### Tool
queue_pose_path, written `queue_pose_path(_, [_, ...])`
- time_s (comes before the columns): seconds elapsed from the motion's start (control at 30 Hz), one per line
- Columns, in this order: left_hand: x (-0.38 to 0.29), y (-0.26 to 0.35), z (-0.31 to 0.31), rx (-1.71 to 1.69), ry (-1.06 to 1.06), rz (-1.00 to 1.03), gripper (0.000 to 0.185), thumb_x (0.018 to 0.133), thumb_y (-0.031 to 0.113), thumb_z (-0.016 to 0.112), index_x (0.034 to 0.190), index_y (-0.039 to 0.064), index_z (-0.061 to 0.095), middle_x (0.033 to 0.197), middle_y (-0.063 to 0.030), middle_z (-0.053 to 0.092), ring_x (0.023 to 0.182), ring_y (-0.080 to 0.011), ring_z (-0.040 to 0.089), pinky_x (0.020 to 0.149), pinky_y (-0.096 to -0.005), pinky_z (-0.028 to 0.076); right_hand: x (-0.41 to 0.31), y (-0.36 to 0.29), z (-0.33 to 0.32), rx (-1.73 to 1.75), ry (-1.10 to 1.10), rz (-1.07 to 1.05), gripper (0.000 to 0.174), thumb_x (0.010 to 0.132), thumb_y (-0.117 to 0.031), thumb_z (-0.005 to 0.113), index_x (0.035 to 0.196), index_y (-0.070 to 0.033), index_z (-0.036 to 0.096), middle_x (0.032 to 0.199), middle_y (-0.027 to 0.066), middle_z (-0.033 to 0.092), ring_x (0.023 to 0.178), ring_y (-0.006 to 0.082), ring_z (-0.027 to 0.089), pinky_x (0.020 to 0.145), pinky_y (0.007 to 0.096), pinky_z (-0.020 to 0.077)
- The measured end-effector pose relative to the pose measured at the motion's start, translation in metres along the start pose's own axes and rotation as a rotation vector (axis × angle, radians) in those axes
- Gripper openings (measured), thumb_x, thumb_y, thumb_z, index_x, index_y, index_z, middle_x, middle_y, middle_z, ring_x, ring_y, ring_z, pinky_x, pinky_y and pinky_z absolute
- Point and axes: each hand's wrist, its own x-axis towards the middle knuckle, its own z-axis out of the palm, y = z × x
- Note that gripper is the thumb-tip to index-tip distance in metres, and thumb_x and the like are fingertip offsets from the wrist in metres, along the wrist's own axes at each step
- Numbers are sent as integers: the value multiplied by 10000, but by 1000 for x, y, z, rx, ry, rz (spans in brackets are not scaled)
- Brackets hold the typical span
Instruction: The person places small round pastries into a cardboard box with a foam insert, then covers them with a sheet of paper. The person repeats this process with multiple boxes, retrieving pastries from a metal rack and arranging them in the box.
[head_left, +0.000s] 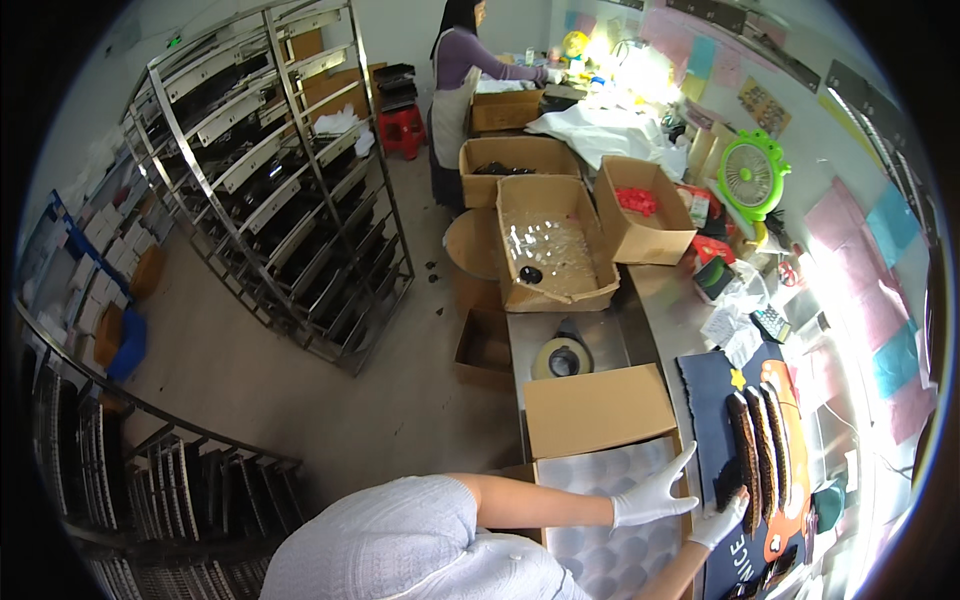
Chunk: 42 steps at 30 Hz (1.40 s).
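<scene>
My left hand (654, 491), in a white glove, is over the edge of a cardboard box lined with a pale tray of round hollows (607, 517). Its thumb and fingers are spread and nothing shows between them. My right hand (718, 523), also gloved, is beside the lower end of the nearest of several long rows of thin, dark, stacked pieces (744, 465). Its fingertips seem to touch that row; whether they grip anything is unclear. The rows lie side by side on a dark blue mat (709, 420) with an orange printed figure and lettering.
Beyond the box flap (600, 411) are a tape roll (562, 360) and an open carton of clear plastic pieces (555, 247). A carton with red pieces (649, 217) and a green fan (752, 176) stand further back. A metal rack (277, 187) is at left; a co-worker (457, 97) stands beyond.
</scene>
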Motion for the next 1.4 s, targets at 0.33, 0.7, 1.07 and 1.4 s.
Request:
queue_pose_path(0.33, [-4, 63, 9, -151, 181, 366, 523, 884, 5, 645, 1379, 38, 482, 1305, -76, 550, 1212, -165, 527, 1057, -298, 413, -21, -232, -19, 629, -45, 427, 252, 1069, -256, 424, 1062, -35, 546, 944, 6, 512, 884, 103, 487, 846, 273, 426])
queue_pose_path(0.7, [-26, 4, -83, -40, -263, -94, 425, 873, 77, 719, 1282, 58, 607, 1202, -64, 637, 1088, -142, 594, 958, -299, 493, -54, -231, -36, -87, -868, 579, 167, 844, -126, 671, 857, 31, 728, 645, 91, 655, 632, 119, 578, 627, 318, 499])
queue_pose_path(1.07, [-47, -38, -119, -321, -32, -770, 354, 994, 186, 599, 1325, 91, 520, 980, -66, 605, 748, -123, 609, 541, -283, 553, -53, -201, 17, -250, -532, 565, 241, 794, -227, 741, 886, -4, 753, 745, 169, 703, 648, 238, 683, 657, 314, 529])
queue_pose_path(1.4, [-47, -28, -109, -340, -8, -710, 365, 968, 137, 639, 1313, 81, 531, 1051, -3, 538, 863, -96, 608, 677, -252, 564, -61, -126, -39, -878, -647, 565, 346, 845, -343, 614, 743, -38, 741, 785, 217, 695, 762, 383, 694, 715, 461, 563])
